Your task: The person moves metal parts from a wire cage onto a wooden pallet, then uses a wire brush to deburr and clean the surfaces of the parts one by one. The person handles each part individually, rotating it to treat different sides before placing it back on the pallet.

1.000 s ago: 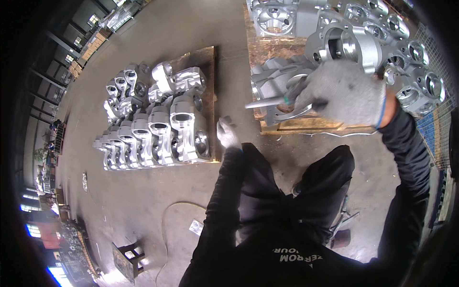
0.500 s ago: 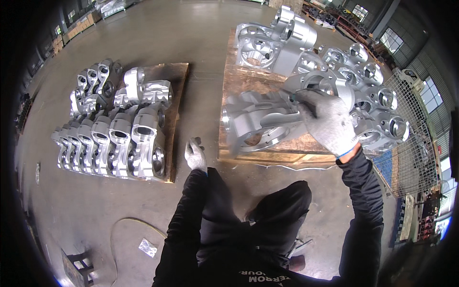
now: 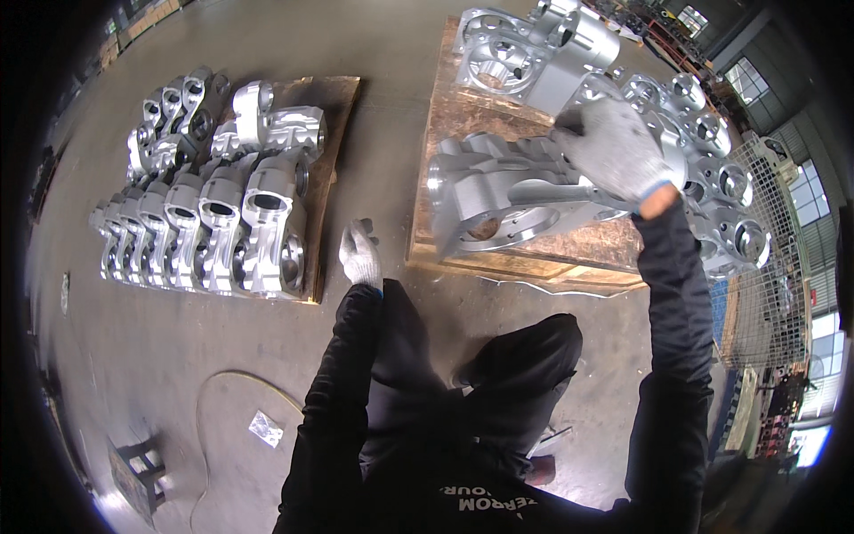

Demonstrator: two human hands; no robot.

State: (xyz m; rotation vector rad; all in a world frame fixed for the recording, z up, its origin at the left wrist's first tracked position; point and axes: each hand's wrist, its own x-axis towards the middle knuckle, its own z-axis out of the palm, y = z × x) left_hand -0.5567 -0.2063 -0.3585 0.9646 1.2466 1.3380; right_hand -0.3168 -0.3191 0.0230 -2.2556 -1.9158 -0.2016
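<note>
The gloved right hand (image 3: 614, 147) grips the big silver cast-metal housing (image 3: 507, 200) above the wooden pallet (image 3: 534, 258) by its upper rib, a rigid, probably heavy, smooth part, while the gloved left hand (image 3: 359, 254) hangs open, empty.

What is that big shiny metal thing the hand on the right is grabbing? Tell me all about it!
The metal casting looks like dull silver cast metal, with ribs, flat flanges and a round opening near its lower end. It lies tilted on its side over the wooden pallet. The gloved right hand grips its upper end. More castings sit behind it.
</note>
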